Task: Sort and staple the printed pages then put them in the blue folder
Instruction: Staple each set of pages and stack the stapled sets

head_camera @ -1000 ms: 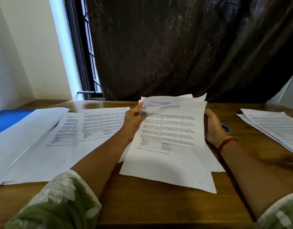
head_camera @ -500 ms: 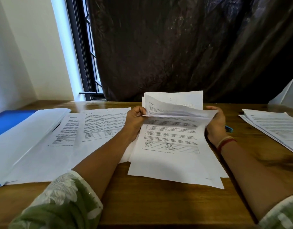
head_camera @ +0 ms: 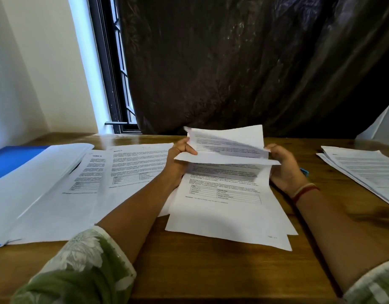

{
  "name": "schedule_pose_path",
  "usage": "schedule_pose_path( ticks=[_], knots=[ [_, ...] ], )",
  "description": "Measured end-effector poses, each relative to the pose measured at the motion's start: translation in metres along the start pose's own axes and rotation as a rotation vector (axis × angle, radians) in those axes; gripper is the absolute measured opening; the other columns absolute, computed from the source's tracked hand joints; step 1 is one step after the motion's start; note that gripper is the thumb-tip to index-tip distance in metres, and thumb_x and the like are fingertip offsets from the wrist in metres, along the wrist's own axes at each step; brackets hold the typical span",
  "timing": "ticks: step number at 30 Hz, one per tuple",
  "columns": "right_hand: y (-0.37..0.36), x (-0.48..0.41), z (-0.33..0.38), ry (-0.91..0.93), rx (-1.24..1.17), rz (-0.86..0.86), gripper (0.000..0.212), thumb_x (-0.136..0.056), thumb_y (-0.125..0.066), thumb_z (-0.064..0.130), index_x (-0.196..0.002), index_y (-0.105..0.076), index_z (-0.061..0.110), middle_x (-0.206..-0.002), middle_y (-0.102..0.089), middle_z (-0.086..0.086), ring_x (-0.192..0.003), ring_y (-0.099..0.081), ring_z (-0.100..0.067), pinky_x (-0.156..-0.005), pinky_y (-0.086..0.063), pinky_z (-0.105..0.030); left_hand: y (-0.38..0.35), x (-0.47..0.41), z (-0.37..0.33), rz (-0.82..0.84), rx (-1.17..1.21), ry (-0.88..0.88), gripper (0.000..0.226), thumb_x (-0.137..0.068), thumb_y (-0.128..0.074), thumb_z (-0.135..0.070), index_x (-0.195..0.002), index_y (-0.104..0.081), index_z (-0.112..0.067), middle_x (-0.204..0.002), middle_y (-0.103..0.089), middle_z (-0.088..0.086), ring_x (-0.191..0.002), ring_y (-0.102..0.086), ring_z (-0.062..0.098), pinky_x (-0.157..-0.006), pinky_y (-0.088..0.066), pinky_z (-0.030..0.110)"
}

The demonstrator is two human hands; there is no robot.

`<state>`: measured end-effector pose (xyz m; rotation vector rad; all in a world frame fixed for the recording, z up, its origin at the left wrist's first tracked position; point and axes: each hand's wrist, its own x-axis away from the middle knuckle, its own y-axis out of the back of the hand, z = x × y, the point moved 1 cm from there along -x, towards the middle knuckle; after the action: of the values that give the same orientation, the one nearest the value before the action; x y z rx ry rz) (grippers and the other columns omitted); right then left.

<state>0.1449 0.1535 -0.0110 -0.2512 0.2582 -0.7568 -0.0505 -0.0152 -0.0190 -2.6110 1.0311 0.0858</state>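
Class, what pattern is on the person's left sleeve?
White flowers on green, on the left sleeve; head view.

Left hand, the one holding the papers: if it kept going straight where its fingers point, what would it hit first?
The left hand points rightward; it would likely meet the held pages first, then the right hand. Depth is unclear.
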Motion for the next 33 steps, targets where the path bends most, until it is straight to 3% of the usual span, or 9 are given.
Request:
schedule_pose_path(
  ticks=[4,8,11,14,17,21,24,29,33],
  knots=[
    [-0.003,0.003,0.0,-0.026,-0.052,0.034,0.038,-0.086,-0.04,0.012,-0.053,-0.057,0.018,-0.076,-0.069,-0.004,-0.072,-0.064,-0.022,-0.068,-0.048,-0.03,-0.001,0.002,-0.002,-0.089,-0.028,0.09,0.015,-0.084,-0.059,-0.009,-0.073,-0.067,-0.013,-0.083,-0.068,0.004,-0.086,-0.058,0.024,-0.069,-0.05,0.033],
    [0.003,-0.006,-0.004,-0.044,-0.019,-0.071,0.031,-0.094,-0.049,0.035,-0.079,-0.063,0.012,-0.089,-0.07,-0.007,-0.085,-0.065,-0.024,-0.078,-0.053,-0.035,0.001,0.002,0.0,-0.088,-0.022,-0.003,0.036,-0.073,-0.059,-0.005,-0.039,-0.062,-0.017,-0.054,-0.065,-0.004,-0.063,-0.06,0.016,-0.053,-0.048,0.02],
    [0.004,-0.008,-0.007,0.036,0.163,-0.126,0.008,-0.093,-0.061,0.018,-0.094,-0.065,0.012,-0.107,-0.07,-0.009,-0.1,-0.066,-0.026,-0.084,-0.056,-0.034,0.001,0.002,0.002,-0.082,0.028,-0.073,0.03,-0.064,-0.054,-0.015,-0.036,-0.063,-0.018,-0.054,-0.065,-0.005,-0.059,-0.063,0.013,-0.056,-0.049,0.02],
    [0.008,-0.008,-0.01,0.139,0.31,-0.154,0.029,-0.081,-0.071,0.0,-0.104,-0.058,0.012,-0.111,-0.068,-0.01,-0.099,-0.067,-0.024,-0.081,-0.057,-0.035,0.003,-0.001,0.004,-0.08,-0.009,-0.014,0.025,-0.067,-0.058,-0.014,-0.041,-0.061,-0.016,-0.058,-0.065,-0.002,-0.067,-0.059,0.021,-0.058,-0.046,0.024],
    [0.008,-0.009,-0.011,0.218,0.333,-0.284,0.042,-0.08,-0.075,0.005,-0.113,-0.05,0.014,-0.097,-0.065,-0.009,-0.087,-0.067,-0.024,-0.076,-0.056,-0.038,0.004,-0.001,0.004,-0.054,-0.02,0.085,0.008,-0.063,-0.062,-0.017,-0.056,-0.061,-0.016,-0.075,-0.068,0.009,-0.08,-0.058,0.029,-0.062,-0.046,0.03],
    [0.006,-0.011,-0.009,0.284,0.318,-0.376,0.03,-0.09,-0.065,0.007,-0.115,-0.051,0.012,-0.087,-0.064,0.003,-0.081,-0.065,-0.016,-0.068,-0.054,-0.027,0.003,-0.002,0.003,-0.067,0.021,0.048,0.006,-0.064,-0.061,-0.009,-0.061,-0.062,-0.014,-0.088,-0.066,0.015,-0.091,-0.059,0.035,-0.072,-0.052,0.039],
    [0.005,-0.009,-0.008,0.276,0.291,-0.382,0.013,-0.094,-0.059,0.013,-0.107,-0.056,0.014,-0.091,-0.066,0.003,-0.085,-0.066,-0.018,-0.065,-0.053,-0.024,0.001,-0.002,0.004,-0.088,-0.009,-0.028,0.027,-0.076,-0.058,0.012,-0.092,-0.057,-0.01,-0.1,-0.065,0.018,-0.097,-0.062,0.037,-0.089,-0.053,0.051],
    [0.009,-0.005,0.0,0.143,0.011,0.046,0.01,-0.093,-0.05,0.01,-0.091,-0.057,0.016,-0.096,-0.068,-0.005,-0.084,-0.067,-0.021,-0.068,-0.056,-0.031,-0.001,0.0,0.001,-0.112,-0.043,-0.054,0.028,-0.091,-0.062,-0.011,-0.116,-0.058,-0.024,-0.113,-0.066,0.002,-0.104,-0.062,0.026,-0.086,-0.055,0.039],
    [0.006,0.002,0.003,0.064,-0.018,0.292,0.027,-0.085,-0.059,0.025,-0.109,-0.063,0.014,-0.107,-0.069,-0.01,-0.094,-0.068,-0.024,-0.075,-0.058,-0.036,-0.003,0.003,0.0,-0.045,0.03,0.024,0.018,-0.087,-0.06,-0.018,-0.102,-0.069,-0.012,-0.102,-0.072,0.014,-0.096,-0.067,0.037,-0.081,-0.057,0.047]
  ],
)
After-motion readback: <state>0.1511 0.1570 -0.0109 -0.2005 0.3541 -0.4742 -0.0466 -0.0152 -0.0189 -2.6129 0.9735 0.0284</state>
